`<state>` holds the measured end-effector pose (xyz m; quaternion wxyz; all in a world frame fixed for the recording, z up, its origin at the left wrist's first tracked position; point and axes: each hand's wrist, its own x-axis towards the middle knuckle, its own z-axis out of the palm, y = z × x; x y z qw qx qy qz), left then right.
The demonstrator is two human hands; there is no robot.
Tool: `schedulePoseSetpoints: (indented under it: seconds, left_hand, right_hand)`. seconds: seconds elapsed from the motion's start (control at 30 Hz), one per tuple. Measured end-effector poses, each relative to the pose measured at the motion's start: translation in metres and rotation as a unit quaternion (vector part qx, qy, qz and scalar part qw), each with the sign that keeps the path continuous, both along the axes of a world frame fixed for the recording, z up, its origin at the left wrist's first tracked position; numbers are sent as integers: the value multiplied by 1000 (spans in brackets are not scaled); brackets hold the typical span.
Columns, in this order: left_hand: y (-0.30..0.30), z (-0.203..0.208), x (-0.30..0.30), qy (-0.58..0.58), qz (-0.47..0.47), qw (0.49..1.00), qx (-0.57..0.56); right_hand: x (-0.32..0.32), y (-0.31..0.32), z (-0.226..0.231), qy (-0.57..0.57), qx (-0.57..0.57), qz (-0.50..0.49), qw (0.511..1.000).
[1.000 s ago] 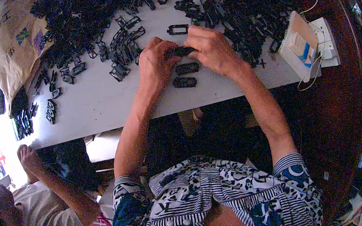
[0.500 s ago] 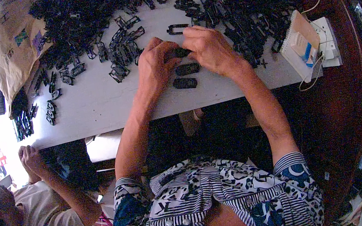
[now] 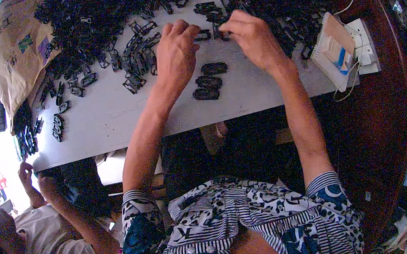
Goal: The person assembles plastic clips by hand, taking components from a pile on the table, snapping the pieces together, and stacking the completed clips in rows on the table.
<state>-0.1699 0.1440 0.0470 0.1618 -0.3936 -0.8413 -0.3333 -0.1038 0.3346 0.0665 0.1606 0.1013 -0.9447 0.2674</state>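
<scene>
My left hand (image 3: 176,52) is over the white table, its thumb and fingers closing at the left end of a small black plastic frame (image 3: 203,35). Opposite it, my right hand (image 3: 254,40) has its fingertips drawn together beside a dark piece (image 3: 217,31); blur hides what they hold, if anything. Below the hands lie three oblong black plastic parts in a slanting column: an upper one (image 3: 214,68), a middle one (image 3: 209,82) and a lower one (image 3: 206,94).
A large heap of black plastic parts (image 3: 92,17) covers the table's far side. At left are a printed sack (image 3: 19,54) and a small row of parts (image 3: 58,127). A notepad (image 3: 329,53) and a white box with cables (image 3: 364,45) sit at right. Another person's hand (image 3: 27,177) is by the table's left edge.
My hands have parted and moved farther up the table. The part that was between them now lies above the other two. My left hand has reached the black frame.
</scene>
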Motion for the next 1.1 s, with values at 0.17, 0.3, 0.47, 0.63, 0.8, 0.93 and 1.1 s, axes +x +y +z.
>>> schedulePoseSetpoints:
  seconds: [0.17, 0.3, 0.47, 0.63, 0.8, 0.93, 1.1]
  left_hand:
    - [9, -21, -5, -3, -42, 998, -37]
    - [5, -21, -5, -54, -39, 997, -34]
    - [-5, -7, -4, -122, -3, 990, 72]
    - [-20, -7, -11, -308, 34, 938, 153]
    - [-24, 0, -5, -420, -46, 847, 322]
    - [-28, -1, -4, -448, -61, 819, 355]
    - [-25, 7, 1, -475, -23, 813, 334]
  right_hand:
    - [-18, -2, -9, 16, 82, -3, 996]
    - [-19, -4, -3, -2, 145, -8, 989]
    - [-25, 3, -6, 34, 150, -18, 988]
    - [-26, 5, -1, 79, 106, 10, 991]
    - [-34, -5, -5, 11, 64, 13, 998]
    - [-38, -16, -9, -31, 63, 49, 996]
    - [-26, -15, 6, 167, 54, 57, 983]
